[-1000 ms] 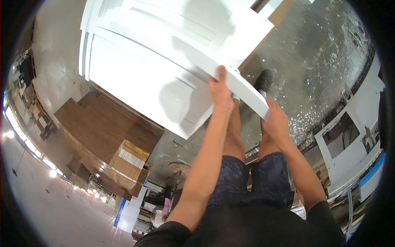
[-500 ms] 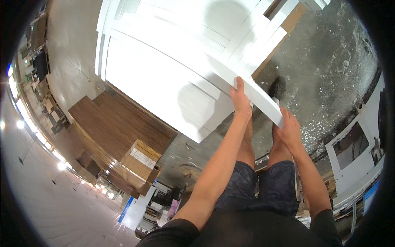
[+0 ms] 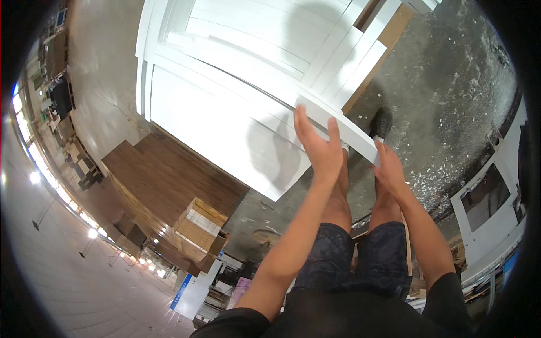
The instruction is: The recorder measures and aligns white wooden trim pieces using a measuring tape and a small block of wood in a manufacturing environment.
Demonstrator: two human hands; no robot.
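Note:
A long white board (image 3: 348, 132) runs from the far left toward me, lying along white panelled pieces. My right hand (image 3: 390, 169) is closed around its near end. Beside the board's left edge, my left hand (image 3: 323, 151) is spread, thumb and fingers apart and slightly blurred. I cannot tell whether its fingertips touch the board. Under and left of that hand lies a wide white panel (image 3: 208, 129) with a recessed face, and a dark gap shows between it and the board. More white panels (image 3: 253, 34) lie beyond, with my shadow on them.
Left of the panels stands a stack of brown wood-grain boards (image 3: 163, 174), with a strapped carton (image 3: 200, 225) on its near end. Grey floor (image 3: 439, 96) with white flecks stretches to the right. A white frame with an opening (image 3: 473, 231) stands at the lower right. My foot (image 3: 382, 121) is under the board's end.
My left hand has loosened from the board, moved a little left and spread its fingers. The board's near end, with my right hand on it, has shifted slightly left in view.

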